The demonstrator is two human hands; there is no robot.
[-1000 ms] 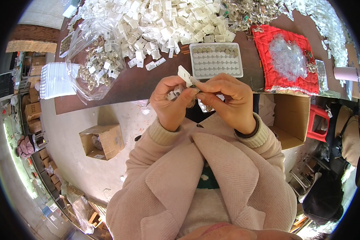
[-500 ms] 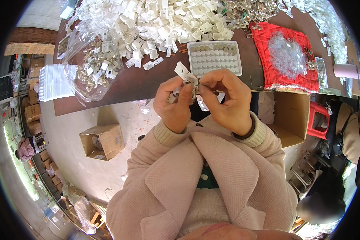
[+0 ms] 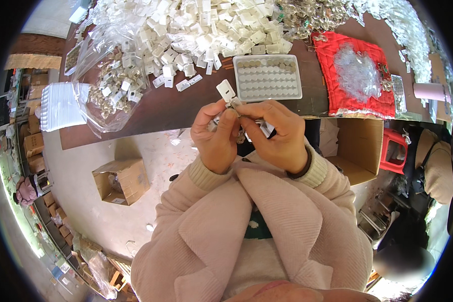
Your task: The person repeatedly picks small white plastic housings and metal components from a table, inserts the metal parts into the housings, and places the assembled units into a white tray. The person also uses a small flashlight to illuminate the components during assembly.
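Note:
My left hand [image 3: 217,137] is closed around a small white hinged plastic case [image 3: 226,90], whose flap with a dark slot stands open above the fingertips. More small white and metallic pieces are partly visible in that palm, mostly hidden by the fingers. My right hand [image 3: 279,135] pinches at the lower part of the case, its thumb and forefinger meeting the left fingertips. Whether a separate small piece sits in that pinch is hidden. Just beyond the hands lies a white plastic tray [image 3: 270,93] with round hollows and small round greyish discs along its far rows.
A large heap of white plastic cases [image 3: 206,30] covers the table's far side. To the left are a clear bag [image 3: 113,90] of small parts and stacked white trays [image 3: 63,106]. On the right, a red cloth [image 3: 327,63] bears clear pieces. Cardboard boxes [image 3: 136,178] stand below.
The right hand has come slightly left, closer to the left fingertips. The case's raised flap stands a little more upright, and the whole view has shifted slightly.

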